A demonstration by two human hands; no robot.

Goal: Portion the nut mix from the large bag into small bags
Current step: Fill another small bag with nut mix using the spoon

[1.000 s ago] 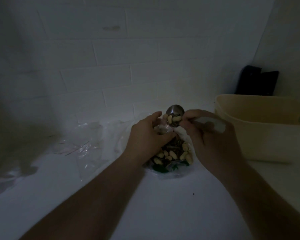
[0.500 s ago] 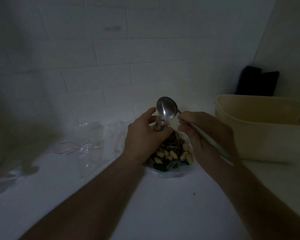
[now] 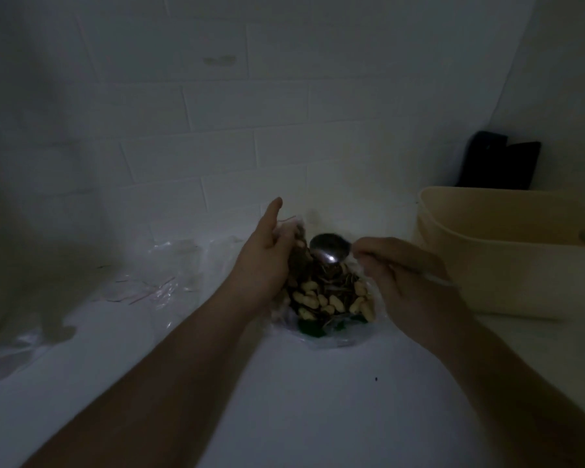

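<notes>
- White countertop [image 3: 301,417] runs from the near edge back to a tiled wall [image 3: 217,106], dimly lit.
- Clear plastic bag [image 3: 338,336] of nut mix [image 3: 325,298] sits mid-counter, between both hands.
- Left hand [image 3: 264,261] grips the bag's gathered top on its left side, fingers curled into the plastic, thumb raised.
- Right hand [image 3: 409,282] pinches the handle of a metal spoon [image 3: 330,253]; the spoon's bowl hangs over the bag's open mouth, just above the nuts.
- Loose clear bags [image 3: 156,282] lie to the left, towards the wall.
- Beige tub [image 3: 507,258] stands at the counter's right edge; a dark object [image 3: 500,163] leans in the far right corner.
</notes>
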